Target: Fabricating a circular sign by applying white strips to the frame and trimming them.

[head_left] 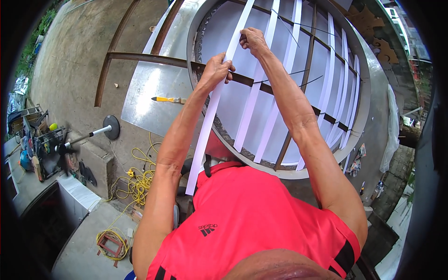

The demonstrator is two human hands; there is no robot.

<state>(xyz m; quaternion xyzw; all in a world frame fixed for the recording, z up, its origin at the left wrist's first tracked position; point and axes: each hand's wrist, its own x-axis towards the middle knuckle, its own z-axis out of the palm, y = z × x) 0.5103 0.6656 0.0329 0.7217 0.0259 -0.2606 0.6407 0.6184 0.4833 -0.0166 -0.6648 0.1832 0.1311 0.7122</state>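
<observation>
A long white strip (205, 135) slants across the left side of a round grey frame (275, 171), its near end reaching past the rim beside my red shirt. My left hand (216, 72) is closed around this strip, near a rusty metal crossbar (154, 58). Farther up, my right hand (253, 41) is pinched at the strip's right edge, fingers curled; their tips are partly hidden. More white strips (267, 133) lie side by side across the frame over a pale panel. Thin dark wires (311, 80) stick out at several of these strips and the bars.
Left of the frame, a yellow-handled brush (169, 100) rests on a shiny metal sheet (144, 109). A rusty bar frame (103, 77) extends leftward. Yellow cord (140, 186) lies coiled on the ground at lower left, near a pole with a round black base (112, 127).
</observation>
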